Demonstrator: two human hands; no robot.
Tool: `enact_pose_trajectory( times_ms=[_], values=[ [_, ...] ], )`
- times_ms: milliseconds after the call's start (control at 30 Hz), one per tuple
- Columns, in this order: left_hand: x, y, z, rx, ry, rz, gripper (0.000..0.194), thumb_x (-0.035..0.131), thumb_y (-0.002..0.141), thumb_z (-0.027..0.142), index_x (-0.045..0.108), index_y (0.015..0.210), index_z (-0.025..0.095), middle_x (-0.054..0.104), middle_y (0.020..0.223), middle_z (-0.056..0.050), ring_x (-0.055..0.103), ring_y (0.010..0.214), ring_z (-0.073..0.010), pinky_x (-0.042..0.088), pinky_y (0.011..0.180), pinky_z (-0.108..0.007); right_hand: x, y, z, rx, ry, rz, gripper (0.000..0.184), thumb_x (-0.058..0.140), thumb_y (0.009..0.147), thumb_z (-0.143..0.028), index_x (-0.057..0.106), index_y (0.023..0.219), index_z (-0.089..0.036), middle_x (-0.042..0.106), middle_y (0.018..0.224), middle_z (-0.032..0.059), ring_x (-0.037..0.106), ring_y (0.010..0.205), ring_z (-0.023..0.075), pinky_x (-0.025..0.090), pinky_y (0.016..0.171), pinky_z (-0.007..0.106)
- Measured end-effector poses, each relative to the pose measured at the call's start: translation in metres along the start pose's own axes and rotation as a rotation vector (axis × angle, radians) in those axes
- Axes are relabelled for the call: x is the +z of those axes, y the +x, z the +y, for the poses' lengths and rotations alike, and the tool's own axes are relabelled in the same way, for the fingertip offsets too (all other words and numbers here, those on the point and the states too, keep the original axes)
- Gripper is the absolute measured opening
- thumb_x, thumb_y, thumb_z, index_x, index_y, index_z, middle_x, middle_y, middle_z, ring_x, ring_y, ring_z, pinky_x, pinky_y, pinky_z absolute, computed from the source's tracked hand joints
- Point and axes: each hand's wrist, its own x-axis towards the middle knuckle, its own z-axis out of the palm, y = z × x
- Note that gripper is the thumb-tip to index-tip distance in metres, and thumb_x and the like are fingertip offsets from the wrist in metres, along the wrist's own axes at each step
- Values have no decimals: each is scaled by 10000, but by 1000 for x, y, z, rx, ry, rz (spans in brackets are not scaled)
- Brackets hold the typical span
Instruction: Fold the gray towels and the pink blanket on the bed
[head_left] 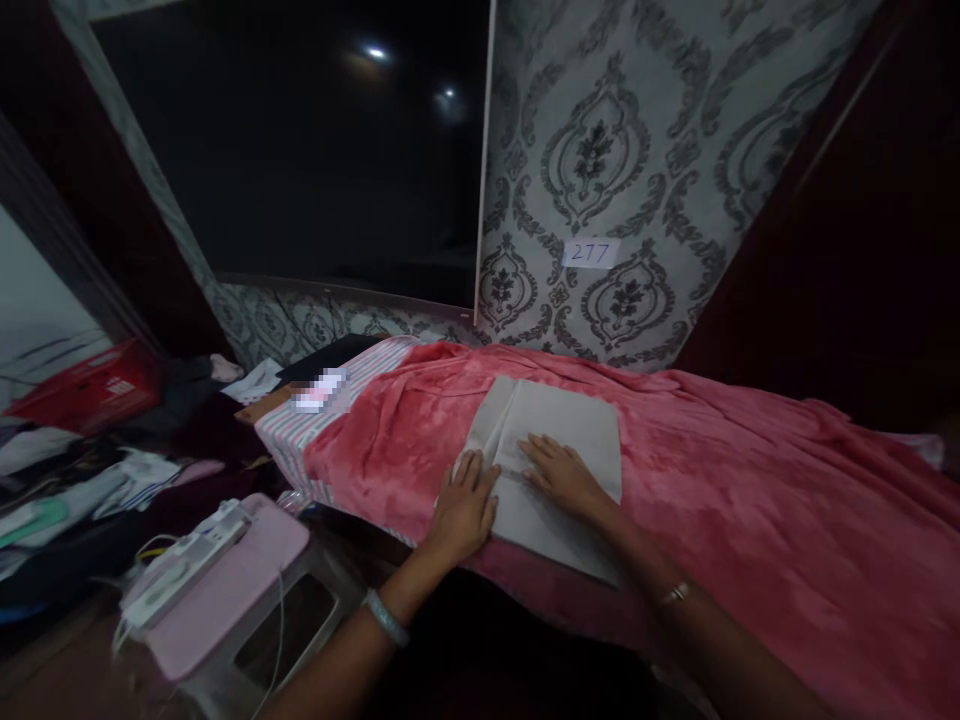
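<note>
A flat, pale grey rectangular piece (574,420) with a crease along its left side lies on a pink plush blanket (720,470); I cannot tell if it is paper or cloth. My left hand (461,510) rests flat on its left edge, fingers stretched toward the wall. Near the middle of the same piece, my right hand (562,475) lies palm down with its fingers spread. Neither hand grips anything. Parts of the grey piece are hidden under both hands and the right forearm.
A pink-topped stool (277,540) with a power strip (187,565) stands at the left, near heaped clothes (112,490) and a red box (97,385). Striped fabric (360,375) shows beyond the blanket. A large dark television (315,150) hangs on the patterned wall (600,150).
</note>
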Motion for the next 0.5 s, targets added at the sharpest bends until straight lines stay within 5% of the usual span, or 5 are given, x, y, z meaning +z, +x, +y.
enact_pose_trajectory(
  times_ms=[233,500],
  values=[
    [18,-12,-14,-12,-5,212,444,418,973,227,603,1372,291,476,1535,-96,406,1421,-333,475,1051,-537,-5,63,11,-94,-38,-116,640,282,1020,-550,234,1603,-290,110,1679,32,60,1542,289,74,1208,592],
    [28,-14,-17,19,59,297,482,429,945,163,598,1373,309,481,1538,-79,434,1401,-322,508,994,-510,-8,121,32,19,-25,-99,693,272,1014,-579,197,1612,-237,95,1680,50,70,1542,268,56,1219,551]
  ],
)
